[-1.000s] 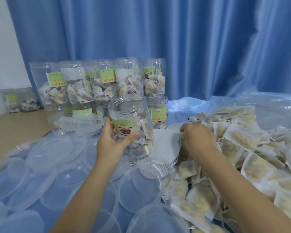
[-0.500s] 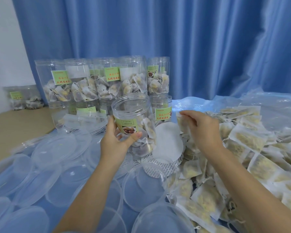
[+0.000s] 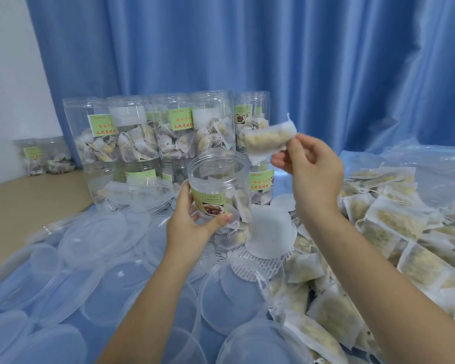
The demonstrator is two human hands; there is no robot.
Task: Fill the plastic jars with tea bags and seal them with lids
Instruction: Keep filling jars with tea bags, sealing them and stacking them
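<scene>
Since a moment ago, the right hand (image 3: pixel 309 170) has been lifting out of the pile and is now pinching one tea bag (image 3: pixel 269 140) by its lower right corner, holding it up just above and to the right of the open jar's mouth. That tea bag is hanging clear of the open jar (image 3: pixel 221 195), not yet inside it. The left hand (image 3: pixel 192 227) is gripping the open jar around its labelled side, thumb across the front, keeping it upright and lidless; several tea bags are already lying in its lower half. Behind it, about five filled jars (image 3: pixel 153 137) are standing in an upper row on more jars beneath, each partly filled with tea bags and carrying a green label; two more small jars (image 3: pixel 46 157) are sitting apart at far left. Loose tea bags (image 3: pixel 394 222), too many to count, are spreading over the right side. Clear lids (image 3: pixel 95 236), well over a dozen, are lying scattered at left and in front on the blue sheet (image 3: pixel 0 308).
</scene>
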